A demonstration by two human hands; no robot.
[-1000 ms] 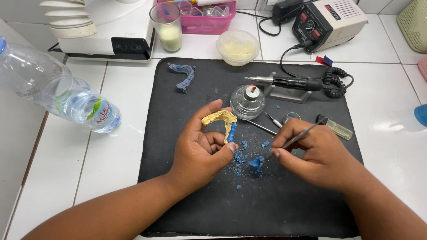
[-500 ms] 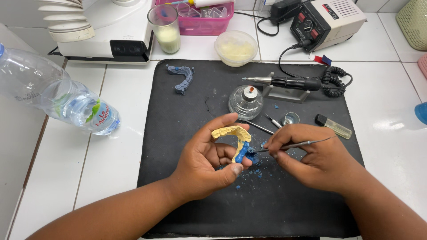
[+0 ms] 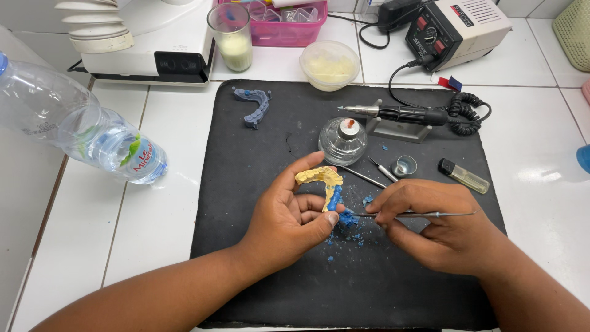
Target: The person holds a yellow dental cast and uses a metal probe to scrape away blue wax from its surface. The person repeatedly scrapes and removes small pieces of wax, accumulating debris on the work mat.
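Yellow dental cast [image 3: 321, 179], horseshoe-shaped with a patch of blue wax on one end, sits in our left hand [image 3: 289, 218] near the middle of the black mat [image 3: 258, 270]. We pinch it between thumb and fingers, the thumb pressing the blue end from below while the fingertips curl over the arch. Our right hand [image 3: 439, 227], at three o'clock from the cast, has its fingers closed together around a thin metal carving tool [image 3: 418, 214], which lies level and points toward nine o'clock. Its tip touches the blue wax at the cast's lower end. Blue wax crumbs [image 3: 353, 230] lie scattered on the mat just below the tip, at six o'clock from the cast.

At twelve o'clock from the cast stands a small glass spirit lamp [image 3: 343, 140], and beyond it a motor handpiece [image 3: 399, 114] rests on its stand. A blue dental model [image 3: 253, 104] lies at eleven o'clock. A lighter [image 3: 464, 175] lies at two o'clock, with a small metal cup [image 3: 404, 166] beside it. A plastic water bottle [image 3: 74, 132] lies on its side off the mat at nine o'clock.
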